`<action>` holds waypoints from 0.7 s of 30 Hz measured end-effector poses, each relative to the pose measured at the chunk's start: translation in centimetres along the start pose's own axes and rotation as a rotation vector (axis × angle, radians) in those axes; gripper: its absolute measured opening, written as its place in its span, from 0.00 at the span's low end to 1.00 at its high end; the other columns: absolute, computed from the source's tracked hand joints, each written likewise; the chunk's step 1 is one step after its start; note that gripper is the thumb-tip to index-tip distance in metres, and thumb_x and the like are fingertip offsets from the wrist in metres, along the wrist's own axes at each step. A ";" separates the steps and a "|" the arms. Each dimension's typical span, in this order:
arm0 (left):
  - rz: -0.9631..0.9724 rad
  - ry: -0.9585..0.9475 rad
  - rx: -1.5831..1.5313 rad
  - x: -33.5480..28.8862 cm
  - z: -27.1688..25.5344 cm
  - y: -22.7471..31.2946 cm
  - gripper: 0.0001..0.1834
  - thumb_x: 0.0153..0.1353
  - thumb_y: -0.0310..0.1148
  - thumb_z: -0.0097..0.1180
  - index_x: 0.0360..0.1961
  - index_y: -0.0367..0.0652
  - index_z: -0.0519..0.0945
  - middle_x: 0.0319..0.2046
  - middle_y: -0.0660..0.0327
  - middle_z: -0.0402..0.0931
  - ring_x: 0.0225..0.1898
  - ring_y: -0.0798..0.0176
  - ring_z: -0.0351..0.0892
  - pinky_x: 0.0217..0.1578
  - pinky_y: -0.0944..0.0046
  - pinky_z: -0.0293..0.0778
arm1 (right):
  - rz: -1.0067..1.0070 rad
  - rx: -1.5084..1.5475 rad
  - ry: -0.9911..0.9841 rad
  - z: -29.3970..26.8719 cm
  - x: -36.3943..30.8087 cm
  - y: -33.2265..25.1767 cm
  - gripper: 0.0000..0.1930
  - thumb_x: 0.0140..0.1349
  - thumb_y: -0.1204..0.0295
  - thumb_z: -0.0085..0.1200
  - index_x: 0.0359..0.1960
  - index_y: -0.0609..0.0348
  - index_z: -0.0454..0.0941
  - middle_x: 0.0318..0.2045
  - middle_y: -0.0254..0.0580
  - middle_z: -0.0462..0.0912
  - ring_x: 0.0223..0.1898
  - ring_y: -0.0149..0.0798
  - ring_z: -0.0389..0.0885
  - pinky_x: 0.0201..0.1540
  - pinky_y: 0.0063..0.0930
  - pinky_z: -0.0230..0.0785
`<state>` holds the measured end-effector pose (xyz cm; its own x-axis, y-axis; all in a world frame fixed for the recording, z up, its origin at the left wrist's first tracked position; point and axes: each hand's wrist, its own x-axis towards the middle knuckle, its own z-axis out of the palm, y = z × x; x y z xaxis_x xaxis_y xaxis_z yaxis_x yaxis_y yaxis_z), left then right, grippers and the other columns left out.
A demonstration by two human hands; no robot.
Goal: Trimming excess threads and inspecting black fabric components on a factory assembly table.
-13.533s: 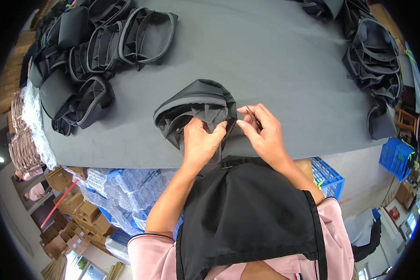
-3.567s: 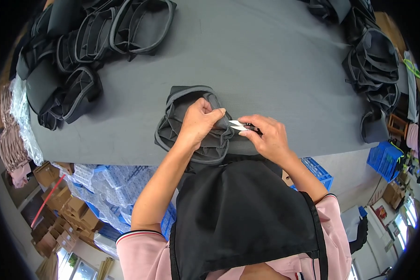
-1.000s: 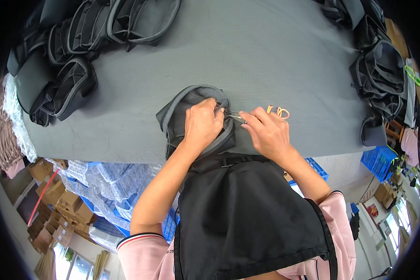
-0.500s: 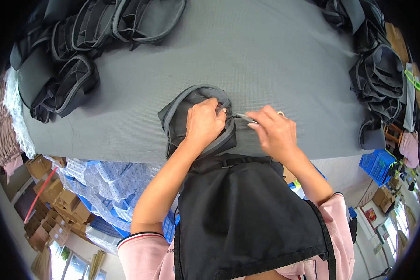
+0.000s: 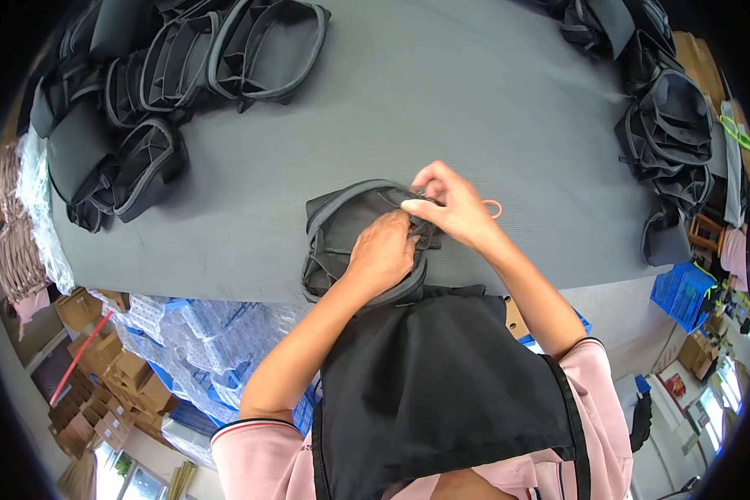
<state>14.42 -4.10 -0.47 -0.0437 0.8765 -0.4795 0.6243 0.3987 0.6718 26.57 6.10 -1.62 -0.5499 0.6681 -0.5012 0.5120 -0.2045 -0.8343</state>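
Observation:
A small black fabric bag (image 5: 329,229) with a grey-trimmed rim sits unzipped on the table's near edge, its mouth facing up. My left hand (image 5: 382,252) reaches inside it, fingers curled on the lining at the right wall. Over the right rim, my right hand (image 5: 450,204) has thumb and fingers pinched on the bag's edge; the exact part is hidden. A pink loop (image 5: 493,208), like a scissors handle, shows beside the right hand's knuckles. Whether that hand carries it or it lies on the table, I cannot tell.
Several similar black bags (image 5: 279,50) are grouped at the far left of the grey-covered table (image 5: 492,100), more bags (image 5: 675,125) at the right. Blue crates under bubble wrap (image 5: 208,333) stand below left. A blue basket (image 5: 683,296) is beyond the right edge.
My right hand has moved from beside the bag, where it held a small pointed metal tool, up and left onto the rim. The left hand remains inside the bag.

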 end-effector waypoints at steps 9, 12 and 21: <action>-0.026 -0.046 0.043 -0.7 -0.9 1.7 0.24 0.52 0.42 0.59 0.40 0.30 0.73 0.37 0.46 0.76 0.42 0.46 0.76 0.44 0.53 0.70 | -0.050 -0.034 -0.161 0.8 0.1 -0.1 0.12 0.48 0.76 0.59 0.32 0.60 0.69 0.18 0.34 0.73 0.21 0.28 0.68 0.25 0.25 0.61; -0.023 0.008 0.173 -0.5 -0.2 3.0 0.20 0.50 0.42 0.60 0.29 0.32 0.76 0.29 0.49 0.78 0.33 0.46 0.78 0.36 0.51 0.73 | -0.425 -0.355 0.178 1.8 -0.5 0.4 0.12 0.43 0.83 0.51 0.32 0.61 0.68 0.19 0.45 0.75 0.20 0.43 0.74 0.24 0.33 0.63; 0.040 -0.111 -0.011 1.9 -1.9 1.2 0.20 0.53 0.33 0.59 0.41 0.34 0.67 0.34 0.45 0.77 0.39 0.41 0.77 0.42 0.51 0.72 | -0.193 0.165 0.349 -1.8 -3.3 0.9 0.12 0.56 0.72 0.55 0.41 0.58 0.70 0.21 0.33 0.74 0.24 0.24 0.69 0.27 0.21 0.62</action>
<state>13.65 -1.48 0.53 0.0685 0.8568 -0.5111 0.6152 0.3670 0.6977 30.03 4.99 -0.25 -0.3541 0.9016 -0.2483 0.2938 -0.1448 -0.9448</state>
